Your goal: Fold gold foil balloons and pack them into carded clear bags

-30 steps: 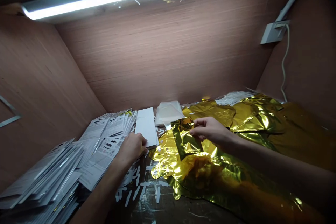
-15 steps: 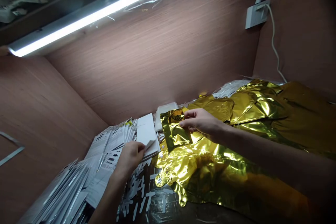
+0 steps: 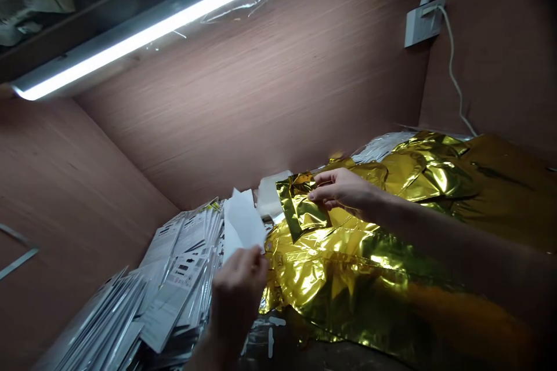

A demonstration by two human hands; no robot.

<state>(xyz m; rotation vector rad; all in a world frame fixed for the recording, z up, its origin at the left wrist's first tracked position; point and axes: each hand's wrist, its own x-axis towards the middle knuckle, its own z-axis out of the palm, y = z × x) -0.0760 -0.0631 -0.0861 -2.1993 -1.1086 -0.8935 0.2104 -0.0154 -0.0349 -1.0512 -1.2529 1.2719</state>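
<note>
My left hand (image 3: 241,278) is closed on the near edge of a white sheet of paper (image 3: 243,220), which is curled and tilted up. Beneath it, the white stack it comes from is mostly hidden. Between the thumb and fingers of my right hand (image 3: 339,190) is a small gold foil pouch (image 3: 302,206), held upright by its right side. It hangs just above a large spread of crumpled gold foil (image 3: 339,266). The two hands are apart, and the left one is slightly blurred.
Rows of printed cards in clear sleeves (image 3: 174,266) fill the left side. A whitish pack (image 3: 270,194) lies by the back wall. White strips (image 3: 270,342) dot the dark table. A tube light (image 3: 174,26) runs overhead; a cable (image 3: 455,69) hangs from a wall socket (image 3: 424,22).
My left hand has moved right and lifted the white sheet off the stack by its near edge. My right hand, still with the pouch, has shifted slightly right and up.
</note>
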